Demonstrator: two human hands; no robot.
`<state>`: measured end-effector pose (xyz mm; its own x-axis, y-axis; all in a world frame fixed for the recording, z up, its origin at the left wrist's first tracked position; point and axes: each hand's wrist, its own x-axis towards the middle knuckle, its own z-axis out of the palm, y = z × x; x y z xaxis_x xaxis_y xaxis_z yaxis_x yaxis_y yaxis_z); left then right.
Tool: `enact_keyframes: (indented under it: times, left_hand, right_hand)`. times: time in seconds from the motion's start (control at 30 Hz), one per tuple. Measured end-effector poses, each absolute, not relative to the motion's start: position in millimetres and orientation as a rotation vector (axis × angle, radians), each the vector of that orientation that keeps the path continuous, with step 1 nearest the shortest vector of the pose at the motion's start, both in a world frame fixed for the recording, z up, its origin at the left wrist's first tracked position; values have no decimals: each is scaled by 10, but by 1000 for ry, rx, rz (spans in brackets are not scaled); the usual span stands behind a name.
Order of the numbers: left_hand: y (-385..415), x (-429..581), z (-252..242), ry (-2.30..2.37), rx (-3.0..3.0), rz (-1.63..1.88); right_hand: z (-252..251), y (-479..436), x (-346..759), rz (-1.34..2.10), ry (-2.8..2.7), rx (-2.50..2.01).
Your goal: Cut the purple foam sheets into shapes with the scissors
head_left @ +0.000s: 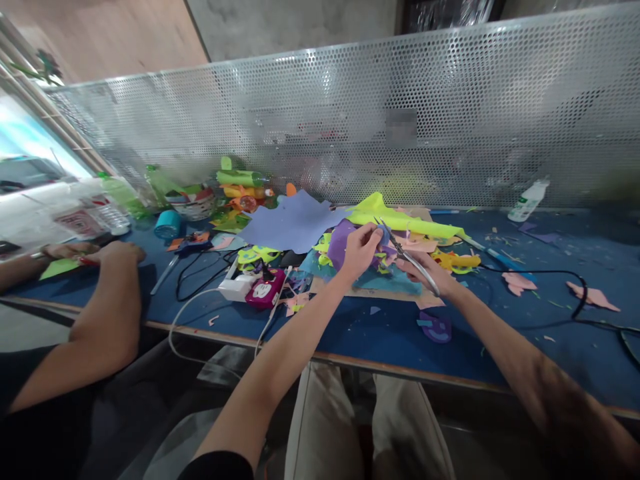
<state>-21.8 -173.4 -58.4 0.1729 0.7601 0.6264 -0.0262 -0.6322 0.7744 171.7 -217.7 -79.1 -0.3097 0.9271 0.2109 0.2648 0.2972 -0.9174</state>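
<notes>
Scissors (406, 257) fill the right hand (426, 272) while fingers of the left hand (358, 251) pinch a small blue scrap (384, 234) (likely light, floppy; best held edgewise).

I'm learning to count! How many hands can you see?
4: the left hand pinches a blue piece, the right hand holds scissors, and another person's two hands rest at far left.

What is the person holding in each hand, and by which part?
The left hand pinches a small blue piece by its near edge. The right hand holds scissors by the handles, blades pointing at that piece.
</notes>
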Motion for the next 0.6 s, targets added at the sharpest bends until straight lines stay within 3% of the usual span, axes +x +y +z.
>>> enact_keyframes:
  times: [0.6]
  left_hand:
    - [-1806, -234, -514, 691, 1828, 1499]
  right_hand:
    - [-762, -2199, 1684, 801, -1770, -1141]
